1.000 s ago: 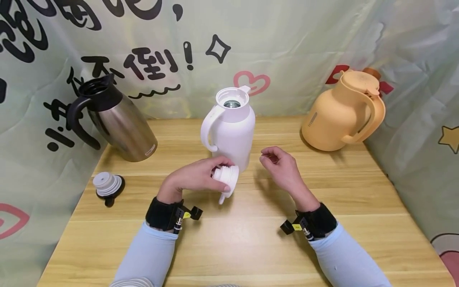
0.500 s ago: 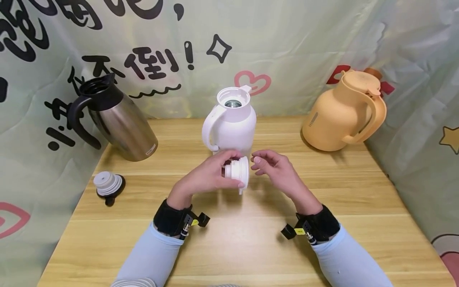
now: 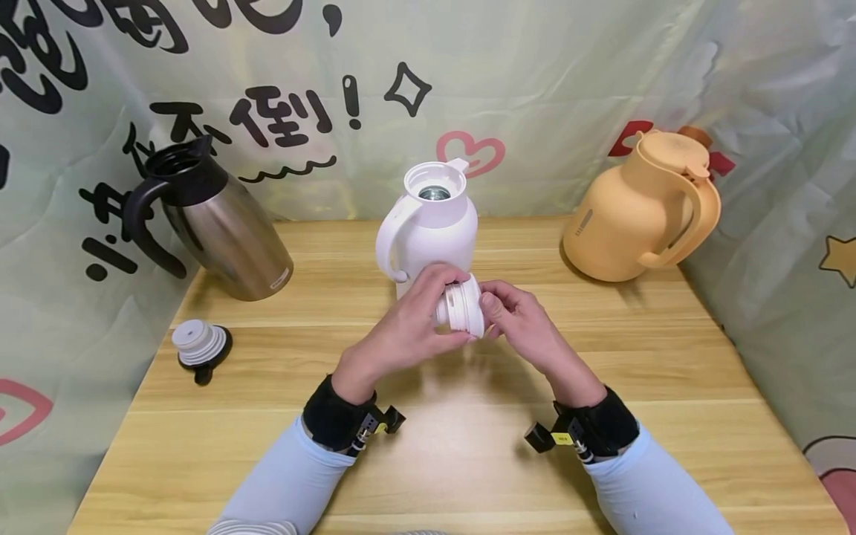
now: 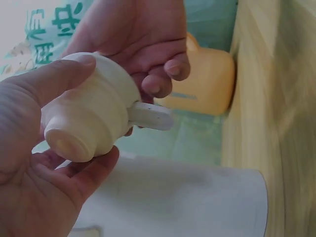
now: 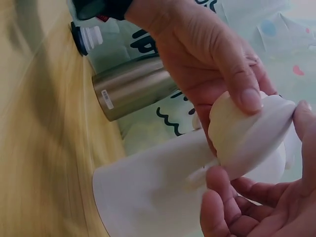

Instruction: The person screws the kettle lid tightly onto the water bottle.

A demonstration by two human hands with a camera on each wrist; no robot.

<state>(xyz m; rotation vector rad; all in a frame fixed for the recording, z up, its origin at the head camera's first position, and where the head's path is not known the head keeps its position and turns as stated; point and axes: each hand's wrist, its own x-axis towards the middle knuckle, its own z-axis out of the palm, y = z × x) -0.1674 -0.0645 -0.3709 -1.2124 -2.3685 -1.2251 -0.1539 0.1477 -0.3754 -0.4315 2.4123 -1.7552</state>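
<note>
In the head view a white flask lid (image 3: 464, 306), with its stepped plug facing left, is held up in front of the white vacuum jug (image 3: 438, 238). My left hand (image 3: 417, 316) grips the plug side between thumb and fingers. On the rim side, my right hand (image 3: 524, 323) touches the lid with its thumb and curled fingers. A small tab (image 4: 153, 116) sticks out from the lid in the left wrist view. In the right wrist view, the right thumb and fingers lie at opposite parts of its rim. The jug stands upright, its mouth uncovered.
At the left stands a steel jug (image 3: 227, 230) with a black handle and uncovered top. Near it, a white-and-black stopper (image 3: 200, 348) lies plug up by the table's left edge. An orange jug (image 3: 631, 212) with its lid on stands back right, near the fabric backdrop (image 3: 548, 96).
My left hand has carried the lid rightward and up, turning its plug toward the left. The right hand moved slightly left and now meets the lid's rim. The jugs stayed put.
</note>
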